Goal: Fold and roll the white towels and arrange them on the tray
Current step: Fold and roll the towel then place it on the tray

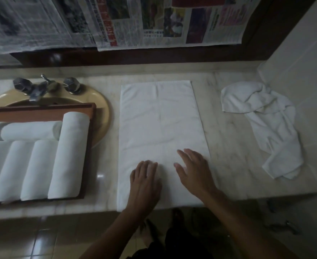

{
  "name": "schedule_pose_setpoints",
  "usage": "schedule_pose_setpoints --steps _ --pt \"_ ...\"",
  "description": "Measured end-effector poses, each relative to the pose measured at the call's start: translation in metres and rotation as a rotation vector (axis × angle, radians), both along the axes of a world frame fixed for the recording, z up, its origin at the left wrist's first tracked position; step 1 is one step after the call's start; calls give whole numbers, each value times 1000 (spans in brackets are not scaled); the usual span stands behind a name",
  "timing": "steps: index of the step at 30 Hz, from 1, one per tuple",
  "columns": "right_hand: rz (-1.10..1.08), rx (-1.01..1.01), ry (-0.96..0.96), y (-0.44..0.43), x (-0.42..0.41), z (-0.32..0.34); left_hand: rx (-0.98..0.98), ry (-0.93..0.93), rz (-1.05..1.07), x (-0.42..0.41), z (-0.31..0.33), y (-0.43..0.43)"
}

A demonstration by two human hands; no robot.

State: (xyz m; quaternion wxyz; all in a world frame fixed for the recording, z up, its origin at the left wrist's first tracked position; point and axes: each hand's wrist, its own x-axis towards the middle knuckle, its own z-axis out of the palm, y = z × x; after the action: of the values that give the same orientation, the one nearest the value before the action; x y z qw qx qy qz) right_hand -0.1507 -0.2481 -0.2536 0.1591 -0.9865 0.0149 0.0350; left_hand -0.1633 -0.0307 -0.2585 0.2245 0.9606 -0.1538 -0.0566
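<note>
Head view, nearest first: the left hand [146, 179] lies palm down on the near end of the folded towel [161, 131], fingers together and curled a little at the tips. Just beside it the right hand [193, 170] is spread flat with its fingers fanned; whether it presses on the cloth or hovers a hair above it cannot be told. Neither hand has hold of anything. The towel is laid out as a long rectangle on the marble counter [228, 156], its near edge at the counter's front lip and its far edge near the back.

Judging by how it lies, the cloth is light, soft and limp, with a faint centre crease. It should roll best if taken at the two near corners, the edge turned over tightly and pushed away with flat palms so the roll stays even.

To the left, the wooden tray [90, 146] sits over the yellow sink [103, 113] and already carries several rolled towels [70, 156], side by side and touching. Farther right, well apart, a crumpled towel [265, 124] is not yet folded.
</note>
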Motion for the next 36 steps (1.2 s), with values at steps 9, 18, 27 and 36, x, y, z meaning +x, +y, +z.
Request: schedule_pose_setpoints --steps 9,18,27,36 --pt "-173 192 -180 -55 135 47 -112 28 57 68 37 -91" --pt "-96 92 -9 -109 300 40 -118 112 163 125 35 -182" --pt "-51 65 23 -126 379 10 113 49 279 149 13 -220" --pt "-116 175 165 -156 409 29 116 44 355 157 12 -246"
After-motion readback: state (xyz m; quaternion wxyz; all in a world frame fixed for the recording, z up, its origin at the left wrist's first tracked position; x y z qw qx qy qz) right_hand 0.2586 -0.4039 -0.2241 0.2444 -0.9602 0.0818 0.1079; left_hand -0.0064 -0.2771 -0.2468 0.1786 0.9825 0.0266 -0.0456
